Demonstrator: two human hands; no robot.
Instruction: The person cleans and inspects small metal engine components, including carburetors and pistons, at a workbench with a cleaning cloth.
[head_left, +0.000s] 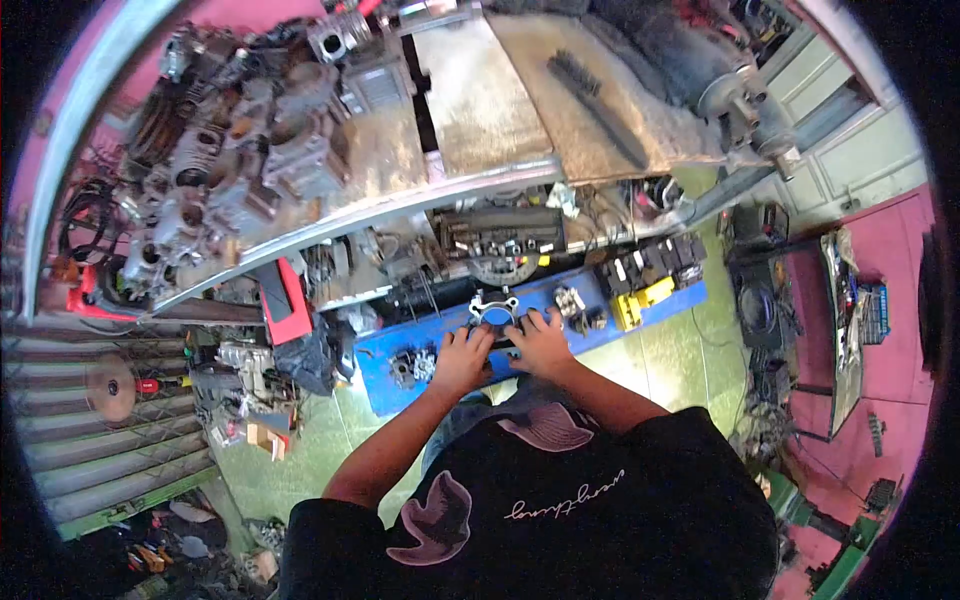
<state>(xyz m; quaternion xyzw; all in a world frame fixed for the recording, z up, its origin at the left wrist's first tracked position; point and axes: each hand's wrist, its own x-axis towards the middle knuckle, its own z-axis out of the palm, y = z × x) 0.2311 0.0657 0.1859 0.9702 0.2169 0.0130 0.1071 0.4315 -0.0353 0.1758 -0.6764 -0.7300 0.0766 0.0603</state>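
On the blue work surface [390, 345] in front of me is a silver metal engine part [494, 303], with a round opening and lugs at its top corners. The near side of this part is partly covered by my hands. My left hand [464, 358] grips its left side with curled fingers. At the right side, my right hand [541, 346] has its fingers bent over the edge. Small metal parts [412, 367] lie left of my left hand. Beyond my right hand sit a small silver part [569, 300] and a yellow object [642, 303].
Behind the blue surface stands a metal-edged bench [400, 205] crowded with engine castings [290, 150] and a brush [580, 78]. Dark box-shaped items [655, 262] line the right end. A red-and-black object [287, 300] leans at the left. Tiled floor [660, 360] lies below.
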